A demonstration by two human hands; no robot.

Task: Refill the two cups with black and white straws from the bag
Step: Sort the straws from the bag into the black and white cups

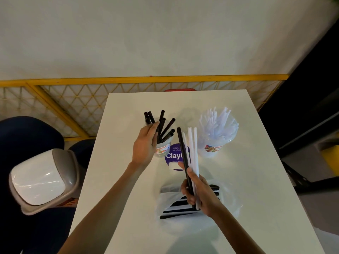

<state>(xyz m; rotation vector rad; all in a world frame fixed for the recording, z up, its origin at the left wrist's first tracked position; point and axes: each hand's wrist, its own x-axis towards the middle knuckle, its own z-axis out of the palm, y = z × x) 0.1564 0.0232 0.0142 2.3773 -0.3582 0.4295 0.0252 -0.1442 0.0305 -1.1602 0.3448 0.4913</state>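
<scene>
Left of the purple sticker (173,156) on the white bench (247,180), the left hand (145,143) lays nearly straight fingers (153,128) against black straws (162,123) standing in the left cup (162,150). Nearer than the sticker, above the bag (172,200), the right hand (200,194) clamps a black straw (182,151) and white straws (192,147). Right of the sticker stands the right cup (212,148), full of white ones.

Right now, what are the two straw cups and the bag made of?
Clear cup of black straws and clear cup of white straws: likely glossy plastic, see-through walls. Thin translucent bag: probably soft plastic film, crumpled, semi-see-through.
</scene>
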